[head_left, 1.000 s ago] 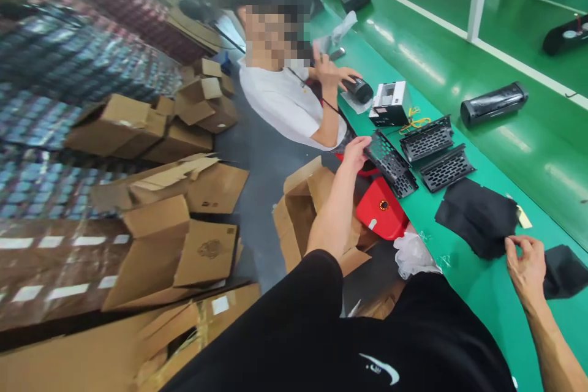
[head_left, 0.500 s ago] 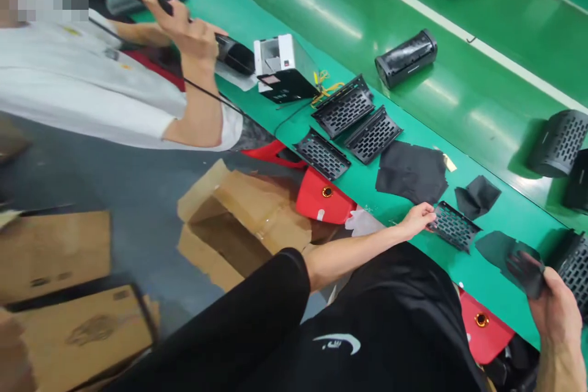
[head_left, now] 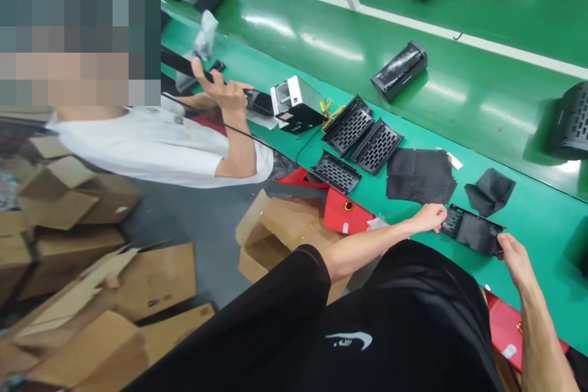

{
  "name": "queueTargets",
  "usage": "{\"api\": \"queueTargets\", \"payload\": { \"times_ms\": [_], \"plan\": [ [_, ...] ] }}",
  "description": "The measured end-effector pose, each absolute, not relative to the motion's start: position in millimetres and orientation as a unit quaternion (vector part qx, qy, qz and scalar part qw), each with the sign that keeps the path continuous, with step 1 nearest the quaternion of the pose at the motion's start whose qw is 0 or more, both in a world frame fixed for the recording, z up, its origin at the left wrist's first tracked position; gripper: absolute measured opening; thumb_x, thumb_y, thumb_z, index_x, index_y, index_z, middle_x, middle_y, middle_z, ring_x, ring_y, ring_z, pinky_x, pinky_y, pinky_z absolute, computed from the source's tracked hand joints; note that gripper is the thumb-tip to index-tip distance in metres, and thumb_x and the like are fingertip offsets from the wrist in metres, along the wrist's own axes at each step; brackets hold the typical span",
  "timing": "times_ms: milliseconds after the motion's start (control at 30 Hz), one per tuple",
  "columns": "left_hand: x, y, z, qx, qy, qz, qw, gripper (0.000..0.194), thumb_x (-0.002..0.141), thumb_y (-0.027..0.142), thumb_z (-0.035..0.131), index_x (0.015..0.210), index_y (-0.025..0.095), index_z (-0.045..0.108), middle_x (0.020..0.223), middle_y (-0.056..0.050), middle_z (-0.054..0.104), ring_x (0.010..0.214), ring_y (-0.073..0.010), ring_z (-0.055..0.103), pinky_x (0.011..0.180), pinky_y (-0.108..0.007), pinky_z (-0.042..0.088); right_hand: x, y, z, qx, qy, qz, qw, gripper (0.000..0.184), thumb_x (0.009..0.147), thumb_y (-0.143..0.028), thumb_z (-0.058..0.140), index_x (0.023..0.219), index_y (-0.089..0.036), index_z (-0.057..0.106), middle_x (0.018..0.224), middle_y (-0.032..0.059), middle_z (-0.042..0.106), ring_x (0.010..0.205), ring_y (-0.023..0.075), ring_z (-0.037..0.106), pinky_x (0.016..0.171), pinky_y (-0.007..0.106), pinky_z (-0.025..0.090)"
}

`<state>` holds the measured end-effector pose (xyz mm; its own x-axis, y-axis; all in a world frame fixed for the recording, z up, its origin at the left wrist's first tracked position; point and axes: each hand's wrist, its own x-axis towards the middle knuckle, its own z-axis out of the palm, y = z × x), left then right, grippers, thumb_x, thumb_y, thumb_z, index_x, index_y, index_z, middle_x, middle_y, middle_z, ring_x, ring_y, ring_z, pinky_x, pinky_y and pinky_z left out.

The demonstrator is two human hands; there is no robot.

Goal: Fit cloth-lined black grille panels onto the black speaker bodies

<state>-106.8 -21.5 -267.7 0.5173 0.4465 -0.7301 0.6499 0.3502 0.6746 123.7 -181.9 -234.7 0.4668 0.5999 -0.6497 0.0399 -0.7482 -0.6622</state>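
A black perforated grille [head_left: 452, 222] lies on the green bench [head_left: 542, 245] in front of me, mostly covered by a piece of black cloth [head_left: 478, 234]. My left hand [head_left: 430, 217] grips the grille's left end with curled fingers. My right hand [head_left: 513, 256] pinches the right end, where cloth and grille meet. Three more black grilles [head_left: 353, 128] lie further left on the bench. A larger black cloth sheet [head_left: 420, 176] and a crumpled cloth piece [head_left: 489, 191] lie just beyond my hands.
A person in a white shirt [head_left: 156, 147] works at the bench to my left, holding a dark tool by a white-and-black box [head_left: 296, 104]. Black speaker bodies [head_left: 399, 70] sit on the green conveyor. Red stools [head_left: 345, 215] and open cardboard boxes [head_left: 271, 236] crowd the floor.
My left hand carried a grille from the pile to the spot in front of me. My right hand brought a black cloth over and laid it on the grille. My view swung right.
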Motion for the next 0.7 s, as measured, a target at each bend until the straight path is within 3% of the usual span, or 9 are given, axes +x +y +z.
{"api": "queueTargets", "payload": {
  "times_ms": [100,233,333,500,567,700],
  "plan": [
    [-104.8,-22.4,-262.8,0.573,0.486,-0.077,0.656,0.012,0.096,0.027,0.056,0.094,0.019,0.065,0.062,0.005,0.065,0.048,-0.0113,0.066,0.059,-0.02,0.053,135.9,-192.1,-246.0,-0.848,-0.212,0.426,0.233,0.058,0.071,-0.08,0.054,0.079,-0.023,0.063,0.068,0.004,0.062,0.072,0.0258,0.057,0.076,0.042,0.047],
    [-101.9,-24.9,-256.8,0.589,0.485,-0.063,0.644,0.015,0.094,0.034,0.063,0.1,0.02,0.061,0.074,0.004,0.07,0.047,-0.0099,0.063,0.053,-0.02,0.051,136.7,-197.8,-251.7,-0.888,-0.217,0.354,0.199,0.079,0.067,-0.087,0.056,0.105,-0.018,0.066,0.094,0.0111,0.07,0.083,0.0289,0.062,0.086,0.047,0.048],
    [-99.2,-26.8,-256.1,0.62,0.471,-0.062,0.624,0.015,0.091,0.03,0.066,0.1,0.021,0.059,0.081,0.004,0.073,0.047,-0.0084,0.062,0.051,-0.019,0.049,131.4,-191.7,-259.5,-0.906,-0.215,0.312,0.189,0.087,0.063,-0.084,0.062,0.119,-0.017,0.064,0.091,0.008,0.068,0.082,0.0295,0.061,0.089,0.049,0.047],
    [-97.1,-26.6,-258.2,0.646,0.467,-0.066,0.6,0.007,0.094,0.024,0.062,0.1,0.021,0.061,0.084,0.003,0.074,0.054,-0.0094,0.064,0.061,-0.021,0.053,133.5,-179.1,-266.0,-0.904,-0.22,0.292,0.224,0.068,0.064,-0.08,0.063,0.1,-0.022,0.067,0.081,0.0049,0.061,0.088,0.0309,0.059,0.094,0.051,0.046],
    [-97.9,-25.2,-256.7,0.659,0.471,-0.065,0.582,0.011,0.095,0.024,0.062,0.105,0.021,0.064,0.089,0.001,0.076,0.068,-0.0134,0.071,0.073,-0.025,0.057,136.7,-178.8,-260.3,-0.891,-0.22,0.305,0.256,0.068,0.059,-0.083,0.069,0.09,-0.023,0.064,0.084,0.0064,0.062,0.089,0.0307,0.059,0.094,0.05,0.047],
    [-99.4,-23.0,-243.7,0.689,0.495,-0.043,0.528,0.031,0.095,0.029,0.064,0.124,0.02,0.063,0.122,-0.009,0.073,0.114,-0.0254,0.071,0.104,-0.039,0.054,136.4,-184.4,-236.0,-0.829,-0.213,0.394,0.334,0.073,0.059,-0.09,0.073,0.091,-0.026,0.057,0.077,0.0023,0.064,0.072,0.0245,0.062,0.073,0.041,0.053]
  ]
}}
